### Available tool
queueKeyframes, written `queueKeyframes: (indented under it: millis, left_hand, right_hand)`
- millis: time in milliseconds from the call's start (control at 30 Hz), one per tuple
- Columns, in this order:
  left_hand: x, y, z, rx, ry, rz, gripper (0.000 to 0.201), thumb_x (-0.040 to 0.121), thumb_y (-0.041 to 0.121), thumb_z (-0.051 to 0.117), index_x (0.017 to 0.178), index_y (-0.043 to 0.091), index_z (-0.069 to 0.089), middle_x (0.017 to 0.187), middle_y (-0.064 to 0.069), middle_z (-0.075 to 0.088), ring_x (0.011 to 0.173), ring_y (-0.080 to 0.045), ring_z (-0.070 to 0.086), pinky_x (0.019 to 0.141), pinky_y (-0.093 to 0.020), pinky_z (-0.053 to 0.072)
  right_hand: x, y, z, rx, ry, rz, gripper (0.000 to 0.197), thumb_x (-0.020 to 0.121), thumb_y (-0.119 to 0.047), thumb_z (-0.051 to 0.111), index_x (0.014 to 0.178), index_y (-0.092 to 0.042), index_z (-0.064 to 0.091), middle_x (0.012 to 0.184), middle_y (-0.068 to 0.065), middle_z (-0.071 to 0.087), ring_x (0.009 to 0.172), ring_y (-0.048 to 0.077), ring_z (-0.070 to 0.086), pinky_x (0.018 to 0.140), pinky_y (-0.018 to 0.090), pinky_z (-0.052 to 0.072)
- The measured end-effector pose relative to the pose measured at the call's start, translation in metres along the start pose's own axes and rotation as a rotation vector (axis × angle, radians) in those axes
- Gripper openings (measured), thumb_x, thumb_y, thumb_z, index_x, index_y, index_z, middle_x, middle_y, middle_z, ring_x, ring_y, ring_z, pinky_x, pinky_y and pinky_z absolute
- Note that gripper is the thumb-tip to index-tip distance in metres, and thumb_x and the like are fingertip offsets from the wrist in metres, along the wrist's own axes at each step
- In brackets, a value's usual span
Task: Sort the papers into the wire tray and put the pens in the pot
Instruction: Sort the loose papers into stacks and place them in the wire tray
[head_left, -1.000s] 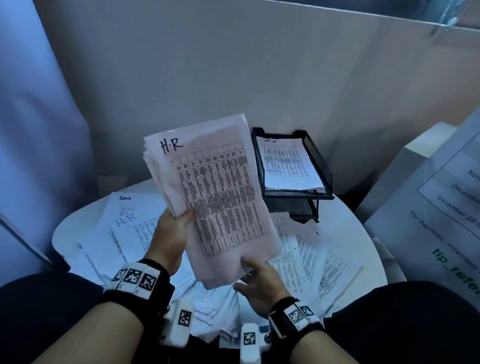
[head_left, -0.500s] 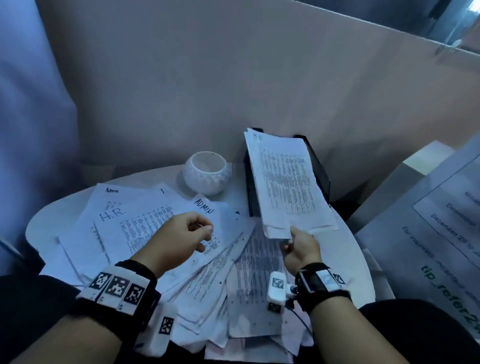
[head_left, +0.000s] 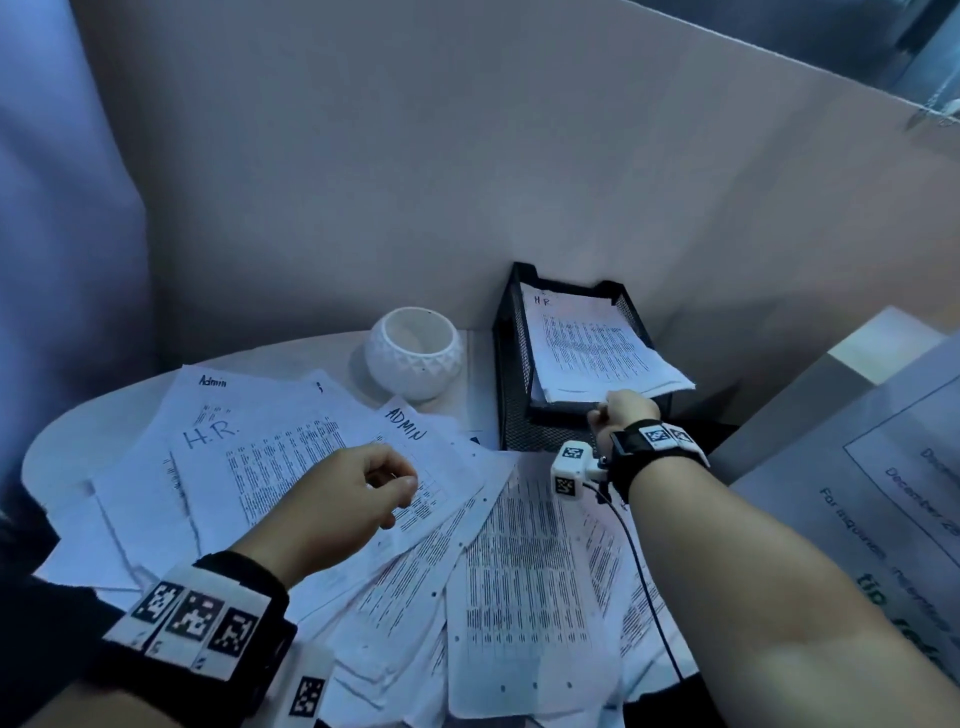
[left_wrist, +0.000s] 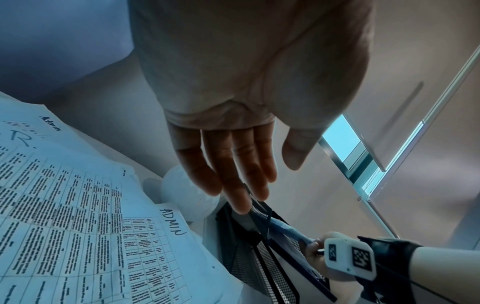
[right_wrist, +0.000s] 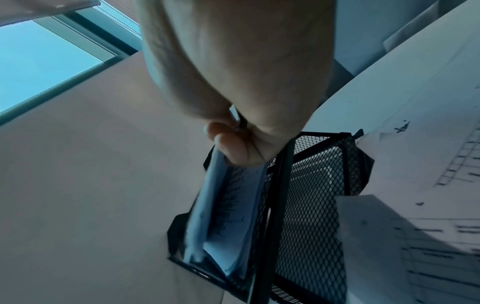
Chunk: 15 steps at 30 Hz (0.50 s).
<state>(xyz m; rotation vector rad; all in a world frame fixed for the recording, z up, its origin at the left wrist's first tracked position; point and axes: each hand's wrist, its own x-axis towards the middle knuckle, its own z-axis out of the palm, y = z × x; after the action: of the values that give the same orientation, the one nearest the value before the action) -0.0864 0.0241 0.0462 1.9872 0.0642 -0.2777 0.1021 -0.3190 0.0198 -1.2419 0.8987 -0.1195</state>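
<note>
The round table (head_left: 322, 353) is mostly buried under loose printed sheets (head_left: 519, 571), its near edge cut off; no pens can be made out. Half a second ago the H.R. stack (head_left: 592, 348) hung above the black wire tray (head_left: 511, 374); now it lies in the top tier, its near end pinched by the outstretched right hand (head_left: 621, 415). The left hand (head_left: 343, 499) hovers over the sheets, fingers relaxed, holding nothing. The white pot (head_left: 413, 358) stands just left of the tray.

Dim bluish light, soft focus, edges warped
</note>
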Motion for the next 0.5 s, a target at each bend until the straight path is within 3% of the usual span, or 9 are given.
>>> queueKeyframes:
  millis: [100,233,333,500]
  left_hand:
    - [0.003,-0.004,-0.001,0.007,-0.004,-0.015,0.008,0.096,0.027,0.069,0.091,0.026,0.074,0.085,0.007,0.077,0.072,-0.015,0.076,0.076,-0.036,0.055]
    - [0.007,-0.009,-0.001,0.015,-0.008,-0.030,0.008,0.096,0.028,0.069,0.091,0.027,0.074,0.085,0.007,0.078,0.073,-0.015,0.075,0.074,-0.034,0.054]
    - [0.010,-0.011,-0.001,0.020,-0.008,-0.033,0.007,0.096,0.028,0.069,0.091,0.027,0.073,0.085,0.007,0.078,0.073,-0.015,0.075,0.070,-0.032,0.053]
    - [0.010,-0.010,-0.002,0.040,-0.007,-0.031,0.008,0.096,0.029,0.068,0.090,0.026,0.073,0.084,0.008,0.077,0.074,-0.015,0.075,0.064,-0.029,0.049]
  right_hand:
    - [0.004,0.001,0.013,0.033,-0.060,-0.007,0.022,0.099,0.005,0.043,0.108,-0.007,0.058,0.083,0.009,0.059,0.067,0.018,0.058,0.040,0.021,0.049]
    - [0.007,0.005,0.024,0.120,-0.052,-0.008,0.037,0.102,0.011,0.036,0.136,0.009,0.050,0.093,0.021,0.060,0.088,0.025,0.068,0.060,0.032,0.058]
    - [0.001,0.010,0.022,0.141,-0.081,-0.018,0.039,0.102,0.009,0.036,0.140,0.010,0.045,0.111,0.023,0.062,0.083,0.025,0.066,0.054,0.031,0.060]
    - [-0.023,0.027,0.005,0.178,-0.108,-0.029,0.027,0.102,0.005,0.045,0.127,0.013,0.052,0.107,0.025,0.066,0.085,0.029,0.071,0.064,0.032,0.060]
